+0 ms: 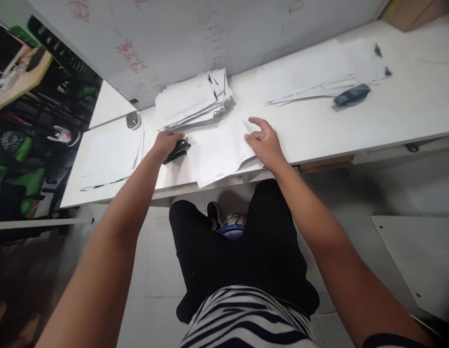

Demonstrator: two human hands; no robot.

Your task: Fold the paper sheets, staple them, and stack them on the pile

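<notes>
My left hand is closed round the back of a black stapler standing on the white table. Just right of the stapler's front end lies a white sheet of paper, its lower edge jutting past the table edge. At the sheet's right side is my right hand, with thumb and forefinger curved and a gap between their tips. The sheet's right edge is lifted slightly there. Whether my other right fingers touch the paper from below is hidden.
A thick, uneven paper stack sits against the whiteboard. Flatter sheets lie to the left beside a small grey-topped white object. At right are more papers, a dark teal object and a cardboard box.
</notes>
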